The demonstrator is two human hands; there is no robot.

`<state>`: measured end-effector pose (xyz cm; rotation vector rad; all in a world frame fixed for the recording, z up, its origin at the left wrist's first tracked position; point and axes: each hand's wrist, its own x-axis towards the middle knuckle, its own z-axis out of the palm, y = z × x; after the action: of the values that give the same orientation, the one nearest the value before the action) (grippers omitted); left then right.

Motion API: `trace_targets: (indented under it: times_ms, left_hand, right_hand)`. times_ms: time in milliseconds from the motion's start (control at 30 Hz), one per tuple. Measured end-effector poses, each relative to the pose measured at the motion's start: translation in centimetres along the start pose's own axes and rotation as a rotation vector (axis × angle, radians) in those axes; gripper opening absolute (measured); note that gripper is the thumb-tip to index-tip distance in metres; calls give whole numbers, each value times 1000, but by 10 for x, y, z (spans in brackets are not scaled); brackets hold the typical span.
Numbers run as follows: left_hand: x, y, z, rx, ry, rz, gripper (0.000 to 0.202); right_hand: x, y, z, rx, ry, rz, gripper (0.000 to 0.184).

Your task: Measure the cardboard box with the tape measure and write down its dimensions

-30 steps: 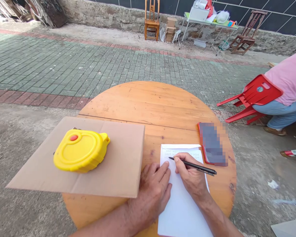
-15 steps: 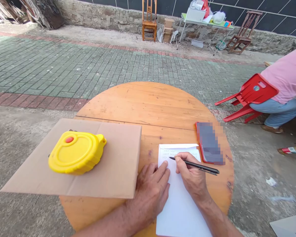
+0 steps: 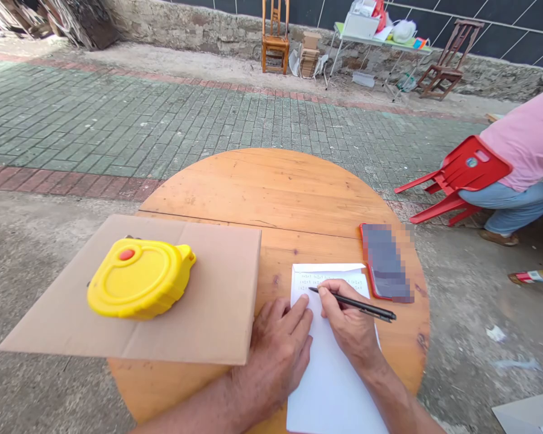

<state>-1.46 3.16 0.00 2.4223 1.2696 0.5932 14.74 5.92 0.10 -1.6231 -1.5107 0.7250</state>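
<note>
One pen point(image 3: 357, 307) and one paper point(image 3: 330, 386) noted, the paper on the near right of one round table point(image 3: 271, 187). Right hand point(image 3: 350, 328): fingers closed in a writing grip on the pen, tip at the paper's far part, where small writing is partly hidden behind the hand. Left hand point(image 3: 283, 343): fingers extended, close together, gripping nothing, resting over the paper's left edge. One phone point(image 3: 387, 259) lies to the right of the paper. To the left, one cardboard point(image 3: 221, 301) overhangs the table and bears one yellow case point(image 3: 140, 280); its near right corner sits close by the left wrist, contact undetermined. Far side: two wooden chairs point(image 3: 275, 45) and one folding table point(image 3: 366, 40). Right: one red chair point(image 3: 473, 166), one seated person point(image 3: 525, 138).
</note>
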Motion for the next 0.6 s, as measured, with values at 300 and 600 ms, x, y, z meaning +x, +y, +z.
trace_targets:
  times_ms: [300,600]
  left_hand:
    - [-1,0,1,1,-6,4,29]
    - [-1,-1,0,9,-8,8,29]
  right_hand:
    - [0,-1,0,-23,21,-19,19]
    - [1,-2,0,-17,14,-2,19]
